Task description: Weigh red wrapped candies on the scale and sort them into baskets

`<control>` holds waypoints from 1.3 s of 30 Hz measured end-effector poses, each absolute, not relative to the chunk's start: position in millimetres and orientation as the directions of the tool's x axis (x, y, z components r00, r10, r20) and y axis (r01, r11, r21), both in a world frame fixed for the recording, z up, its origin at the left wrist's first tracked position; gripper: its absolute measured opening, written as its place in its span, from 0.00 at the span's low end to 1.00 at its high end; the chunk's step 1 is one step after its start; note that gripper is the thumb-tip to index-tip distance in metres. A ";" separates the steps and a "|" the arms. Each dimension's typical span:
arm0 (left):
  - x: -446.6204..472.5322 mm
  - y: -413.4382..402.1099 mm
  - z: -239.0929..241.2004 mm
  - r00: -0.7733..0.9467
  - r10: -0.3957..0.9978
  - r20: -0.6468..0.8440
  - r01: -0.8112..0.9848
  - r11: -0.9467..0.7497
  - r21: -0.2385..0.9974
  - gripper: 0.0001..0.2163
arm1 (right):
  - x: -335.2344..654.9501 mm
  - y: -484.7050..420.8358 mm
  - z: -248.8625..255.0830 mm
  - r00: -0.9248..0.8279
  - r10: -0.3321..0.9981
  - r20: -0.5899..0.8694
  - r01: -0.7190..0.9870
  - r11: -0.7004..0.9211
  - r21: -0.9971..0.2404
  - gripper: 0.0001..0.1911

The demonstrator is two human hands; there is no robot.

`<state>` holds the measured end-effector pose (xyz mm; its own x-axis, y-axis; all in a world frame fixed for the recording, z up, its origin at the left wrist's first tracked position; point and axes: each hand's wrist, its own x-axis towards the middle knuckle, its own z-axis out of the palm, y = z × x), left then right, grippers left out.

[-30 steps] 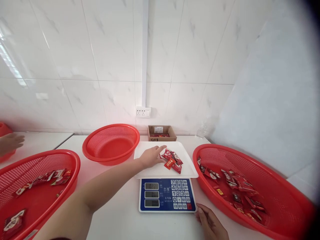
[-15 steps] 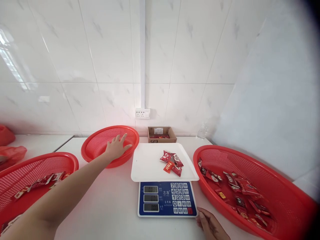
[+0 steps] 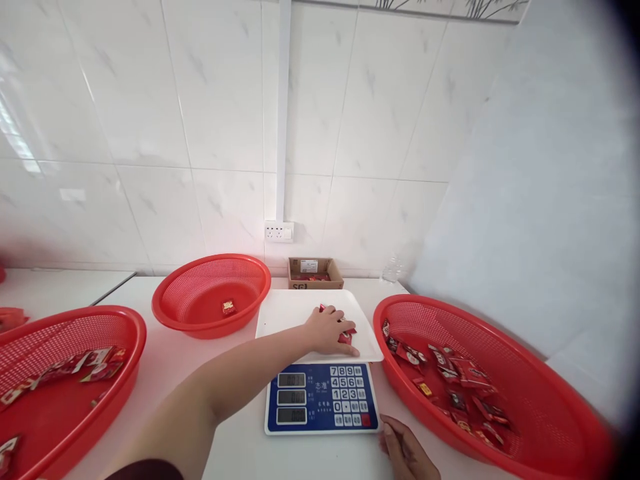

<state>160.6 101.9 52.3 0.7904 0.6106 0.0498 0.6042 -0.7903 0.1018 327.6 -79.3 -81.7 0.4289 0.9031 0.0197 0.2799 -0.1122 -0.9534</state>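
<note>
The white worktop (image 3: 230, 373) carries three red mesh baskets around a central scale, all within arm's reach of the person. The largest basket (image 3: 550, 400) sits at the right and holds a loose scatter of red packets (image 3: 450, 373) along its near side. A second wide basket (image 3: 60, 400) lies at the left with fewer packets (image 3: 85, 367). The smaller round basket (image 3: 200, 287) stands behind, just left of the scale, with a single packet (image 3: 229, 307) in it.

The blue-faced scale (image 3: 345, 397) faces the person, so its displays and keys read straight on. Its white tray (image 3: 285, 313) lies flat on top, between the baskets. Against the wall behind are a small cardboard box (image 3: 309, 272) and a clear bottle (image 3: 393, 270).

The left hand (image 3: 330, 330) reaches across, palm down, over the small heap of packets on the tray (image 3: 345, 337). Its fingers are bent over them and hide most of the heap, so whether they grip any cannot be told. The right hand (image 3: 405, 450) rests loosely on the worktop by the scale's front right corner, holding nothing that shows.
</note>
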 end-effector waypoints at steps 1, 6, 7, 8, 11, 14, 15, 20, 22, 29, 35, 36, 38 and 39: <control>163.4 104.2 51.9 0.780 0.622 0.061 0.617 -0.782 0.084 0.33 | 327.2 -79.7 -81.3 0.427 0.904 0.032 0.282 -0.099 -0.954 0.26; 163.3 112.9 50.3 0.727 0.676 0.120 0.673 -0.736 0.075 0.25 | 323.5 -80.8 -77.1 0.405 0.912 0.067 0.300 -0.063 -0.952 0.26; 161.0 114.1 51.3 0.712 0.689 0.136 0.685 -0.724 0.082 0.24 | 322.2 -81.2 -76.3 0.403 0.913 0.064 0.291 -0.062 -0.955 0.26; 157.6 115.3 53.3 0.696 0.701 0.156 0.697 -0.711 0.090 0.23 | 320.7 -81.6 -75.6 0.408 0.911 0.063 0.278 -0.058 -0.959 0.26; 137.9 119.7 67.1 0.616 0.749 0.243 0.746 -0.654 0.127 0.18 | 316.9 -83.4 -74.6 0.457 0.885 0.088 0.251 -0.034 -0.967 0.24; 100.6 122.4 88.4 0.469 0.812 0.348 0.817 -0.548 0.176 0.16 | 317.4 -84.2 -75.3 0.448 0.889 0.093 0.258 -0.029 -0.966 0.23; 85.1 122.1 95.2 0.404 0.833 0.378 0.847 -0.497 0.191 0.16 | 318.5 -83.9 -75.6 0.426 0.901 0.079 0.262 -0.039 -0.964 0.24; 7.1 114.0 110.5 0.104 0.910 0.401 0.946 -0.215 0.242 0.20 | 320.4 -81.8 -74.2 0.393 0.916 0.080 0.311 -0.051 -0.949 0.24; -15.9 112.3 107.8 0.036 0.937 0.346 0.960 -0.129 0.248 0.21 | 316.9 -83.0 -72.2 0.397 0.910 0.120 0.360 -0.034 -0.933 0.23; -29.4 88.1 96.4 -0.072 0.950 0.305 0.946 -0.032 0.322 0.26 | 317.6 -99.0 -35.7 0.238 0.900 0.366 0.623 0.147 -0.768 0.18; 4.3 8.0 53.5 -0.218 0.783 0.583 0.735 -0.261 0.625 0.15 | 376.6 -61.6 43.5 0.281 0.845 0.454 0.774 0.079 -0.628 0.17; 8.1 -2.9 40.9 -0.218 0.771 0.598 0.720 -0.287 0.632 0.14 | 387.2 -48.0 52.7 0.260 0.866 0.427 0.801 0.054 -0.597 0.16; 13.0 -18.5 16.1 -0.118 0.744 0.657 0.691 -0.414 0.592 0.09 | 402.9 -18.6 64.8 0.207 0.915 0.346 0.832 0.022 -0.554 0.15; 14.2 -23.2 5.4 -0.016 0.703 0.711 0.665 -0.523 0.533 0.06 | 406.7 -4.2 68.2 0.198 0.930 0.310 0.825 0.013 -0.564 0.14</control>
<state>14.2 -23.2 5.4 -0.0164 0.7032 0.7108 0.6652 -0.5231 0.5329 406.7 -4.2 68.2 0.1977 0.9298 0.3103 0.8255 0.0128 -0.5643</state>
